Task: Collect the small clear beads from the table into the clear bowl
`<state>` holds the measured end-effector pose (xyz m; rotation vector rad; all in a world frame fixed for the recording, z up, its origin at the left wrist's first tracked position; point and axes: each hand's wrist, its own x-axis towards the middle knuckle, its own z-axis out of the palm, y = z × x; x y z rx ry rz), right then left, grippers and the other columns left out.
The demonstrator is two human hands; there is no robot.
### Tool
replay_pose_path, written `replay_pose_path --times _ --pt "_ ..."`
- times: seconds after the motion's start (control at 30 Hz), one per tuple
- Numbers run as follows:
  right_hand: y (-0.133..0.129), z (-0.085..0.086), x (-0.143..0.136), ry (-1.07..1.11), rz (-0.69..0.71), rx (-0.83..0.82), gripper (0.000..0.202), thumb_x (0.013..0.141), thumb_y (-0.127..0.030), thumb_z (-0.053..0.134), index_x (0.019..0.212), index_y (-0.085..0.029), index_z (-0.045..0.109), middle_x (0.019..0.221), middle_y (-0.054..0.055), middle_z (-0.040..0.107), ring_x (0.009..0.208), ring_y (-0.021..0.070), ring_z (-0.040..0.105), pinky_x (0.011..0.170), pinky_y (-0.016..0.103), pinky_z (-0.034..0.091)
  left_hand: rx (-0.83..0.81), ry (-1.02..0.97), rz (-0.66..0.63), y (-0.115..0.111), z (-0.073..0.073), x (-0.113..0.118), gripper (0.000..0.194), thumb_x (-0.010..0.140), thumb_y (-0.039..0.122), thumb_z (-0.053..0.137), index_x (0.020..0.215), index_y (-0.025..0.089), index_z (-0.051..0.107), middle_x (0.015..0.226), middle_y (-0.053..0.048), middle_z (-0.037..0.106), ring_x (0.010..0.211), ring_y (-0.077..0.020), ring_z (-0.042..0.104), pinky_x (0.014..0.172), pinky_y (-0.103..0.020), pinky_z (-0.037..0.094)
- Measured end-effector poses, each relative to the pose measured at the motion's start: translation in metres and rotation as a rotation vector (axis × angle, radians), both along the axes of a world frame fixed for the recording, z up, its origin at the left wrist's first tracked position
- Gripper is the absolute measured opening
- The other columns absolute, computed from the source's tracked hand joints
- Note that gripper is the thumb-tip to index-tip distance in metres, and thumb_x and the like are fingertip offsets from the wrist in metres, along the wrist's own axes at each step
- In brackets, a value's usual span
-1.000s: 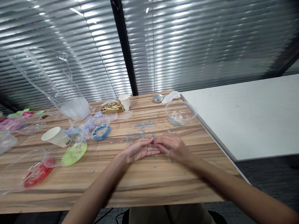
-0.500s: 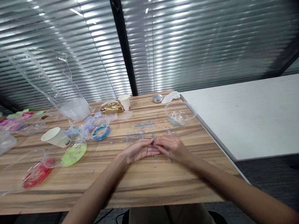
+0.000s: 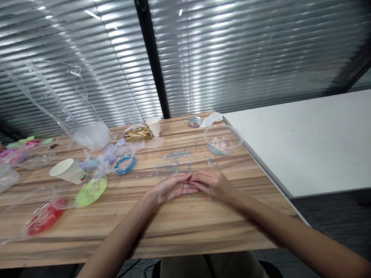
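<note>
Paper cup [image 3: 154, 126] beside gold packet [image 3: 138, 135]; round tin [image 3: 195, 121] near crumpled white tissue [image 3: 211, 120]

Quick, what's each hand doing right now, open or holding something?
Left hand: partly open, palm up; whether it grips anything can't be told.
Right hand: closed in a pinch by the left; anything held is too small to tell.

Cool light glared in broken white streaks on the slatted blinds [image 3: 246, 54], soft shadows lay along the forearms [image 3: 119, 240] on the wooden table [image 3: 70, 250], the upper right corner darkened, the edges looked stretched, and the small clear pieces [image 3: 176, 155] blurred slightly.
</note>
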<state>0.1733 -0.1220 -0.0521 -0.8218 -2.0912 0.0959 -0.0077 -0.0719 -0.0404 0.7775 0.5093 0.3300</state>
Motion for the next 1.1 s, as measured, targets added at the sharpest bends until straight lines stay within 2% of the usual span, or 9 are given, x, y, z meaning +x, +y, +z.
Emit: replay_pose_path --times 0.33,0.7,1.1 --pt "0.0005 0.0000 0.0003 -0.024 0.013 -0.017 0.013 0.092 -0.019 0.049 0.090 -0.017 0.062 0.085 0.005 0.070 0.078 0.0153 0.065 0.070 0.026 0.051 0.003 0.006 -0.001 -0.0009 0.0001 0.0013 0.019 0.084 0.022 0.062 0.094 0.007 0.065 0.098 -0.014 0.065 0.096 -0.0202 0.060 0.097 -0.036 0.042" --pt "0.0002 -0.0009 0.0014 -0.056 0.020 -0.011 0.013 0.092 -0.020 0.049 0.089 -0.017 0.062 0.083 0.005 0.069 0.076 0.0149 0.063 0.068 0.026 0.050 0.047 0.049 0.032 -0.0048 0.0079 0.0032 0.020 0.080 0.020 0.067 0.093 0.006 0.066 0.097 -0.014 0.065 0.093 -0.0208 0.060 0.097 -0.038 0.042" --pt "0.0011 0.0015 0.0006 -0.088 0.013 -0.027 0.016 0.092 -0.020 0.048 0.086 -0.017 0.062 0.077 0.004 0.066 0.070 0.0145 0.061 0.064 0.025 0.048 0.049 0.045 0.038 -0.0040 0.0036 0.0032 0.019 0.080 0.022 0.067 0.090 0.006 0.066 0.094 -0.013 0.065 0.093 -0.0201 0.060 0.098 -0.038 0.041"
